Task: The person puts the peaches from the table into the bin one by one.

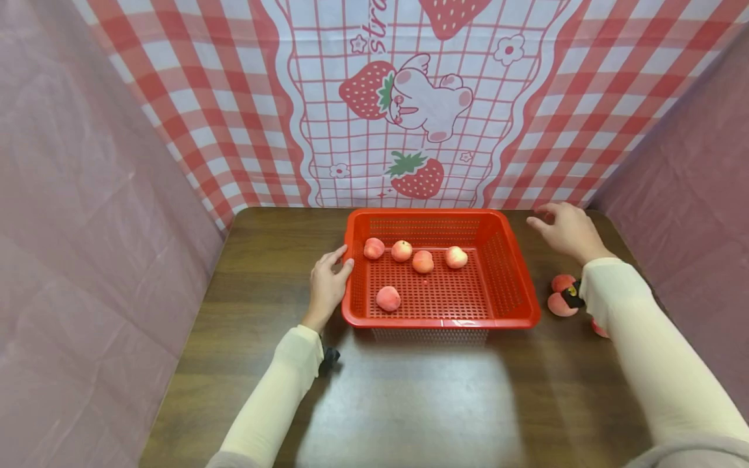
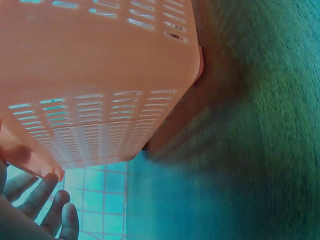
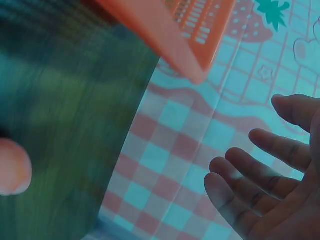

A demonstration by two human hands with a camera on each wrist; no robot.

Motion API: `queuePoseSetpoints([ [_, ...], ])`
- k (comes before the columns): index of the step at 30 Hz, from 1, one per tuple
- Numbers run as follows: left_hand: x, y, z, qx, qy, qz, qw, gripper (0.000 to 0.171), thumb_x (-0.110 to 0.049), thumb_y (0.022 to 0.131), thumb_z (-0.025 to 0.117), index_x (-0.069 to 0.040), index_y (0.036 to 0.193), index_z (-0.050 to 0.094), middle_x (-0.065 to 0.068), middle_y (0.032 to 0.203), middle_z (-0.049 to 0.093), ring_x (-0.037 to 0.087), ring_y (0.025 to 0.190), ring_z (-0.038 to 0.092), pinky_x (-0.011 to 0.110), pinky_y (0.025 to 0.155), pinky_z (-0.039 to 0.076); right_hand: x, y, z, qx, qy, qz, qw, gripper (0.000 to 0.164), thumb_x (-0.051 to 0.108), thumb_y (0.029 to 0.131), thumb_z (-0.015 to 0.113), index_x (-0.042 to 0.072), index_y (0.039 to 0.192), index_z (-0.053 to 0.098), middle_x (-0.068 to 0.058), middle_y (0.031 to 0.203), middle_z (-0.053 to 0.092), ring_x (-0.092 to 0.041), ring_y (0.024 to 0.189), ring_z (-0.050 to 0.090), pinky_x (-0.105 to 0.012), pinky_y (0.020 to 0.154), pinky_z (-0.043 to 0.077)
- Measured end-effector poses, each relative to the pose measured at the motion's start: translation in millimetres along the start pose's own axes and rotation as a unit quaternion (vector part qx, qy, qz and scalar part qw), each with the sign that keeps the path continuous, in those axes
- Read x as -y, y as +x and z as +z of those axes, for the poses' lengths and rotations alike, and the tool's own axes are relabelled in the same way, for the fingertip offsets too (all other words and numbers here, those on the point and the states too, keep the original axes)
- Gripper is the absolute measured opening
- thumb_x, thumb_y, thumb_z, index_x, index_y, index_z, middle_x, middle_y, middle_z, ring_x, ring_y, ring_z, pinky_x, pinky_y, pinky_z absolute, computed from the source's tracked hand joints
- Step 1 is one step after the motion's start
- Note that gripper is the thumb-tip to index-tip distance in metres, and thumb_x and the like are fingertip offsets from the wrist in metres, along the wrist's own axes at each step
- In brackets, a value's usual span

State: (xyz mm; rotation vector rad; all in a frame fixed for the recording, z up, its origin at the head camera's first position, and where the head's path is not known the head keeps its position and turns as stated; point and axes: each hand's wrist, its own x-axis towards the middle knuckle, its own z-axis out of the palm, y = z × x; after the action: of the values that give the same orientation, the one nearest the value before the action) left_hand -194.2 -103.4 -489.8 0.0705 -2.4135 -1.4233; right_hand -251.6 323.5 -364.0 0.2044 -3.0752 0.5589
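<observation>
The red, rectangular, perforated plastic basket (image 1: 433, 323) stands upright on the brown wood-grain table (image 1: 251, 279). Its long axis runs left to right across the table; its opening faces up. The unit appears light, semi-rigid and smooth; the recommended hold is the rim at both short ends.

Five round pink-and-yellow peaches (image 1: 423, 262) lie in the basket: four toward the far wall, one near the left front corner. More pink peaches (image 1: 563, 304) lie on the table right of the basket, partly hidden by the right sleeve. Each peach is likely light, with a matt, low-slip surface; grasp around the widest part. The peaches are near-spherical, so no long axis is evident.

Left hand (image 1: 328, 283): fingers extended and slightly bent at the left rim, not wrapped around it. Right hand (image 1: 566, 231): fingers spread, loosely bent, holding nothing, beyond the right far corner, apart from the basket.
</observation>
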Motion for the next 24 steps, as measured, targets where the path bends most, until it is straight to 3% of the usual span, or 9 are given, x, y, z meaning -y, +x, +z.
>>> queuePoseSetpoints([
  [12, 1.7, 0.1, 0.5, 0.000, 0.000, -0.005, 1.0000, 0.035, -0.018, 0.090, 0.068, -0.009, 0.124, 0.068, 0.016, 0.112, 0.069, 0.032, 0.100, 0.065, 0.043, 0.087, 0.056, -45.3, -10.4, 0.5, 0.028, -0.024, 0.031, 0.999, 0.057, 0.044, 0.098, 0.051, -0.009, 0.120, 0.058, -0.034, 0.112, 0.061, -0.048, 0.098, 0.057, -0.062, 0.085, 0.043],
  [18, 3.1, -0.5, 1.8, -0.003, 0.008, 0.001, 1.0000, 0.035, -0.018, 0.090, 0.067, -0.009, 0.124, 0.068, 0.016, 0.110, 0.070, 0.031, 0.098, 0.065, 0.043, 0.086, 0.056, -62.0, -16.8, 6.8, 0.068, -0.033, 0.052, 0.996, 0.058, 0.042, 0.096, 0.053, -0.011, 0.120, 0.057, -0.035, 0.117, 0.059, -0.054, 0.107, 0.052, -0.065, 0.090, 0.040],
  [24, 2.5, 0.1, 1.8, -0.005, 0.009, 0.001, 0.9999, 0.035, -0.017, 0.090, 0.067, -0.009, 0.124, 0.068, 0.016, 0.108, 0.069, 0.032, 0.095, 0.064, 0.045, 0.085, 0.055, -80.2, -21.2, 12.0, 0.125, -0.028, 0.092, 0.987, 0.072, 0.051, 0.094, 0.053, -0.014, 0.126, 0.050, -0.040, 0.125, 0.051, -0.058, 0.112, 0.047, -0.067, 0.094, 0.039],
])
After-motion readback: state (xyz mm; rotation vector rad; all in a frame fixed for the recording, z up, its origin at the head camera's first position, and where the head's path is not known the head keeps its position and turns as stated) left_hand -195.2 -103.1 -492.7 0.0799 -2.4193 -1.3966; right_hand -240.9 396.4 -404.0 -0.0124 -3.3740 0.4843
